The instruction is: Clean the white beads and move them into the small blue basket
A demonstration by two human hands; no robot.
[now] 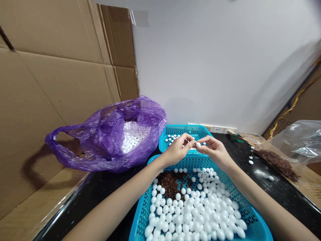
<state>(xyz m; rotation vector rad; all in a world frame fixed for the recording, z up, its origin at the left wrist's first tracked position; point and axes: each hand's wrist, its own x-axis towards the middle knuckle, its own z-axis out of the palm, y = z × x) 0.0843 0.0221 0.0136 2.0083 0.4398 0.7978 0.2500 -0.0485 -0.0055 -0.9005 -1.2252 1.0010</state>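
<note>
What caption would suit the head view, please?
Right hand holding a white ball beside left hand above two blue baskets.

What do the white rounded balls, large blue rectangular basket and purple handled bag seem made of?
White rounded balls: maybe plastic or foam; they look smooth, softly shiny.
Large blue rectangular basket: probably smooth plastic, given its perforated moulded walls.
Purple handled bag: apparently thin, glossy plastic film, crinkled and translucent.

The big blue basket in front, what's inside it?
Inside the front basket are lots of white balls, with a heap of dark brown bits toward the far left. They cover most of its bottom, so anything underneath them can't be seen.
</note>
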